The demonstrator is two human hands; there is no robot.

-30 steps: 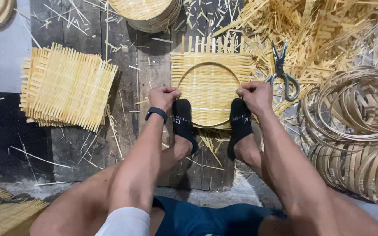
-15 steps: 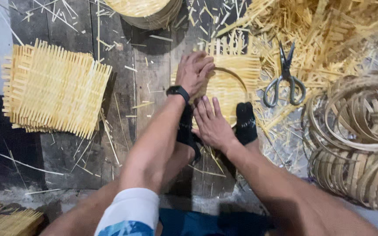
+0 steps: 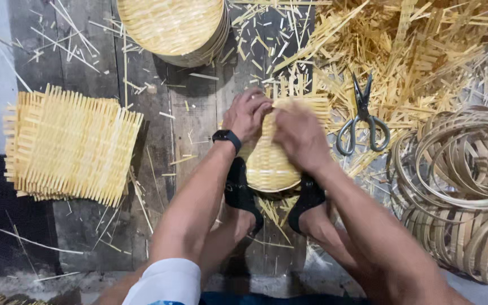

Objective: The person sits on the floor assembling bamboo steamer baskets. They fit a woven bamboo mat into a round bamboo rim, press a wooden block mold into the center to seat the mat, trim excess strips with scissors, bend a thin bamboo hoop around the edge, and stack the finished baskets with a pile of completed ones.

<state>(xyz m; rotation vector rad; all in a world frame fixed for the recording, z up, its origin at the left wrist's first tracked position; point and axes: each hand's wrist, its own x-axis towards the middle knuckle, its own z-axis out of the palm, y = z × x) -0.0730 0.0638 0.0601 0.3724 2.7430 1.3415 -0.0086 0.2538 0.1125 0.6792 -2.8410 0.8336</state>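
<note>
Both hands now pressed together onto woven bamboo mat (image 3: 266, 164) at centre, pinned underfoot; half a second back, spread apart. Left hand (image 3: 248, 114) curled over top edge, right hand (image 3: 300, 137) flat, blurred. One scissors (image 3: 362, 116) at 2 o'clock, one stack of flat mats (image 3: 69, 147) at 9, one stack of round trays (image 3: 170, 25) at 12, hoop pile (image 3: 458, 186) at 3.

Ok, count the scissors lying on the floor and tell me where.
1. The scissors lie with blades pointing away, on the bamboo offcuts, right of the right hand and left of the bamboo hoops. More could be buried under the offcuts.
</note>
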